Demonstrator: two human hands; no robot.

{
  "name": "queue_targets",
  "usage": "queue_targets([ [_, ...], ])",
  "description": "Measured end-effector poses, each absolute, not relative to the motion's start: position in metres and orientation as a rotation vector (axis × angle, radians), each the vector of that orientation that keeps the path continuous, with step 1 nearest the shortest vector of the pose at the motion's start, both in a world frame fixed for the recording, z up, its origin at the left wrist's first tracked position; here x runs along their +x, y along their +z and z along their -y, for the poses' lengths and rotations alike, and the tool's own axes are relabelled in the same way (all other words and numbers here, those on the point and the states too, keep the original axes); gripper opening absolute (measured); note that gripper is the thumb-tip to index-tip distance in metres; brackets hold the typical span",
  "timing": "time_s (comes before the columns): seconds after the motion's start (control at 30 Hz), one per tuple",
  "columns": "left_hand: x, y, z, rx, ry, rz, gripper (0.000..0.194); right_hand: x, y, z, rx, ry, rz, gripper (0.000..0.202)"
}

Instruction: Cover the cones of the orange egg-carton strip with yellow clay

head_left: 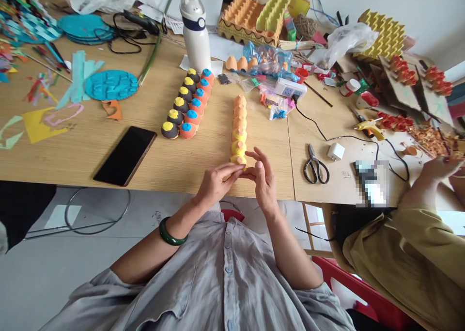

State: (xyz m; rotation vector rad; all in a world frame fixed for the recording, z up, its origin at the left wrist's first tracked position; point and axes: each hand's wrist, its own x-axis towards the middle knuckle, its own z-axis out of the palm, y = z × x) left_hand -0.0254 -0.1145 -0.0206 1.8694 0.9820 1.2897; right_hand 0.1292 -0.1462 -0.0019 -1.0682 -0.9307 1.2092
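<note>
A row of orange egg-carton cups (240,115) runs away from me across the wooden table, its nearer cups covered with yellow. At its near end, my left hand (218,184) has its fingers pressed together on the last yellow cup. My right hand (266,188) meets it there, index fingertip against the same end, thumb raised and other fingers partly spread. Whatever small piece may lie between the fingertips is hidden. To the left stand two finished-looking rows: black cups with yellow tops (178,103) and orange cups with blue tops (196,103).
A phone (125,155) lies left of my hands, black scissors (315,166) right. Beyond are a white bottle (196,42), power strip (290,87), egg trays (250,21) and a yellow glue gun (370,127). A co-worker's hand (438,171) is at the right edge.
</note>
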Motion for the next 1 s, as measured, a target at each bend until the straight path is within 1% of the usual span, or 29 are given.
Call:
queue_targets([
  [0.1,-0.027,-0.018,0.115,1.86,1.284,-0.997,0.023,0.13,-0.003,0.148,-1.077,1.202,0.961,0.047],
  [0.2,-0.03,-0.013,0.115,1.725,1.31,-1.076,0.027,0.13,-0.003,0.148,-1.064,1.207,0.951,0.047],
  [0.4,-0.029,-0.006,0.118,1.644,1.203,-1.033,0.03,0.13,-0.003,0.148,-1.063,1.172,1.019,0.048],
  [0.47,-0.029,-0.006,0.118,1.47,1.178,-1.065,0.036,0.134,-0.005,0.149,-1.096,1.144,1.061,0.047],
  [0.57,-0.031,-0.006,0.118,1.261,1.078,-1.021,0.053,0.137,-0.008,0.151,-1.169,1.0,1.303,0.041],
  [0.63,-0.032,-0.006,0.119,1.264,1.04,-0.986,0.065,0.136,-0.011,0.152,-1.175,0.907,1.499,0.034],
  [0.7,-0.033,-0.005,0.12,1.365,1.024,-0.974,0.071,0.133,-0.015,0.151,-1.158,0.874,1.591,0.028],
  [0.87,-0.037,0.001,0.122,1.633,1.019,-1.031,0.065,0.128,-0.013,0.15,-1.177,0.948,1.524,0.021],
  [1.0,-0.04,-0.001,0.121,1.619,1.006,-1.071,0.057,0.128,-0.005,0.15,-1.223,1.021,1.377,0.022],
])
